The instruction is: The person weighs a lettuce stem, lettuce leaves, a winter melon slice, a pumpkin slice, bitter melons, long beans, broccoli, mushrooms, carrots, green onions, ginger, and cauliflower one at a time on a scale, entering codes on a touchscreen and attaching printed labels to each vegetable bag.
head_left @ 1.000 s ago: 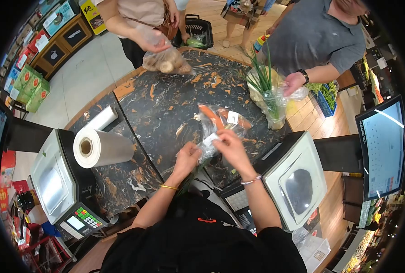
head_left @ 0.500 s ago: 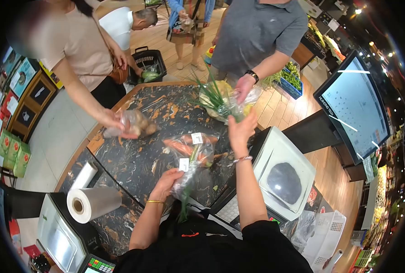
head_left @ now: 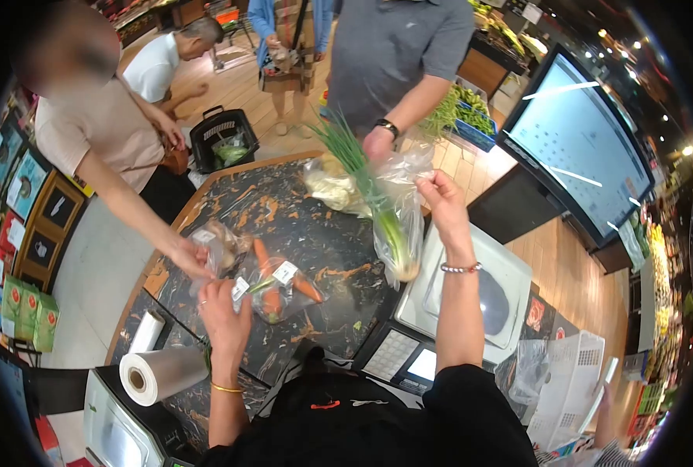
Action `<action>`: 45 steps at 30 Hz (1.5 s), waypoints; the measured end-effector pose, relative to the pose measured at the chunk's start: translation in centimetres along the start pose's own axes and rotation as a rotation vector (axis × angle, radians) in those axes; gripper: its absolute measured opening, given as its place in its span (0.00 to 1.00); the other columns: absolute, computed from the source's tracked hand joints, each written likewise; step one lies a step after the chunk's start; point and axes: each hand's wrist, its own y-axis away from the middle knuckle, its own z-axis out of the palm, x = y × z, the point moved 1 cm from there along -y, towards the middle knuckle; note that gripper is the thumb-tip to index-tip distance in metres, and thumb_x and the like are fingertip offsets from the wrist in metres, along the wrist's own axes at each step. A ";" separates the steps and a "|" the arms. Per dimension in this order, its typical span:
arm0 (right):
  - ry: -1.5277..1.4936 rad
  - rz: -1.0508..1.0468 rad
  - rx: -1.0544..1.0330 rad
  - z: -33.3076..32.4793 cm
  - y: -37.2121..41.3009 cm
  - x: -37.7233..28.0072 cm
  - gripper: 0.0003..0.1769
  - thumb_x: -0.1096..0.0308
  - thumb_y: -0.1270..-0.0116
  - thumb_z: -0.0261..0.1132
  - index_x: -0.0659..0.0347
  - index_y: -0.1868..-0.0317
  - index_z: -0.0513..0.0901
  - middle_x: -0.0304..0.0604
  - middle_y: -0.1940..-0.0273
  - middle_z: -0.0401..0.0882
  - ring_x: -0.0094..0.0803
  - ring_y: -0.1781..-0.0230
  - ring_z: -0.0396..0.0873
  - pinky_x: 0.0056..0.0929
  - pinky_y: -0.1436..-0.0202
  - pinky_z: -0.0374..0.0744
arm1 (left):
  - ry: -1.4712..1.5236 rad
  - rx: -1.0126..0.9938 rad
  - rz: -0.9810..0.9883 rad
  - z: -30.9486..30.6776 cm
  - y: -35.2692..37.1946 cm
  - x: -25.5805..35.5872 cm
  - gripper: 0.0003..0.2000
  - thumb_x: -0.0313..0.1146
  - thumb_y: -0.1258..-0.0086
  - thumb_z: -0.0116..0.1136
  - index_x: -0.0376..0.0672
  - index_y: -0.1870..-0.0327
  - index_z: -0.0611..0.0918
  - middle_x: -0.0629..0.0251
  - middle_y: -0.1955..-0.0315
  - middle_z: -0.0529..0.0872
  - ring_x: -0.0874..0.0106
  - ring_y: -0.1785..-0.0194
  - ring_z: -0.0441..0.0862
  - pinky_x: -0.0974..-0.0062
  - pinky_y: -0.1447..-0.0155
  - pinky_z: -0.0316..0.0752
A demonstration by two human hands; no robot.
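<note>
My left hand (head_left: 226, 315) is closed at the edge of a clear bag of carrots (head_left: 272, 284) with white labels, on the dark marbled counter (head_left: 323, 311). Just beyond it, a person's hand touches a bag of round brown produce (head_left: 222, 241). My right hand (head_left: 446, 198) pinches the rim of a clear bag (head_left: 401, 226) that holds long green onions (head_left: 362, 179). Another person's hand, with a black watch, is at the same bag. Pale produce in plastic (head_left: 335, 187) lies beside it.
At my right stand a scale (head_left: 479, 300) and a tilted monitor (head_left: 580, 148). Plastic rolls (head_left: 163, 373) and a second scale (head_left: 121, 420) are at the left. A black basket (head_left: 223, 140) is beyond the counter, near several people.
The carrot bag and my left hand have moved left, towards the person's hand. My right hand has closed on the onion bag, which now hangs nearer the right scale.
</note>
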 end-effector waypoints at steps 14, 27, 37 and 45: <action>0.952 -0.074 -0.329 -21.2 12.7 -8.7 0.09 0.65 0.34 0.70 0.60 0.59 0.87 0.45 0.62 0.85 0.38 0.56 0.80 0.36 0.49 0.76 | 0.619 -0.404 0.043 7.0 -0.1 10.6 0.10 0.28 0.38 0.65 0.35 0.57 0.83 0.56 0.63 0.86 0.59 0.51 0.81 0.64 0.47 0.74; 0.788 -0.482 0.583 -28.9 12.9 -12.6 0.05 0.69 0.32 0.65 0.61 0.60 0.81 0.44 0.63 0.82 0.42 0.58 0.78 0.38 0.48 0.73 | 0.612 -0.434 0.081 7.6 1.2 17.2 0.12 0.29 0.38 0.67 0.37 0.55 0.84 0.57 0.61 0.87 0.61 0.53 0.83 0.65 0.50 0.76; 0.976 -0.796 0.576 -27.6 1.4 -16.0 0.09 0.74 0.34 0.59 0.57 0.54 0.79 0.37 0.55 0.83 0.38 0.52 0.75 0.40 0.47 0.68 | 0.650 -0.438 0.064 6.5 2.8 18.0 0.11 0.25 0.38 0.66 0.34 0.55 0.83 0.61 0.60 0.86 0.70 0.54 0.84 0.70 0.46 0.76; 0.964 -0.849 0.592 -26.2 1.0 -17.2 0.11 0.77 0.35 0.57 0.59 0.54 0.79 0.38 0.55 0.83 0.39 0.51 0.75 0.41 0.47 0.67 | 0.646 -0.371 0.443 5.7 0.4 23.1 0.17 0.24 0.43 0.69 0.37 0.51 0.82 0.55 0.56 0.84 0.56 0.47 0.80 0.63 0.44 0.75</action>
